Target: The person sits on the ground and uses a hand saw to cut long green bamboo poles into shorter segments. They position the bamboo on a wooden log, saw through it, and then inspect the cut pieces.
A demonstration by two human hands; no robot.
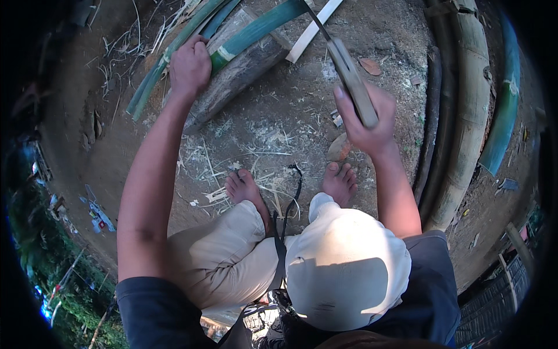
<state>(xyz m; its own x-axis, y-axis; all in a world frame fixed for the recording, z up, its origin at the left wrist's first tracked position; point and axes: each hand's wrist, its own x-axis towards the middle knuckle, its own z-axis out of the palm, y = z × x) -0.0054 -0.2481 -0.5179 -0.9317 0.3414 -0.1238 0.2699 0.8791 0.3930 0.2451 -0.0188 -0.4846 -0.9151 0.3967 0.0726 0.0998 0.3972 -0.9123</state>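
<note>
My left hand [190,67] is closed round the near end of a split green bamboo piece [261,30], beside a pale node. The piece slants up to the right above a weathered log [232,87] lying on the ground. In my right hand [372,116] is the wooden handle of a knife [353,81]. Its dark blade, seen nearly edge-on, meets the bamboo's far end at the top edge. How deep it sits in the bamboo I cannot tell. More green bamboo strips [152,81] lie just left of my left hand.
A pale split strip [314,30] lies beyond the log. Thick bamboo poles [468,110] and a green bamboo length [504,104] run along the right. Shavings [256,160] litter the dirt around my bare feet. A dry leaf [369,66] lies near the knife.
</note>
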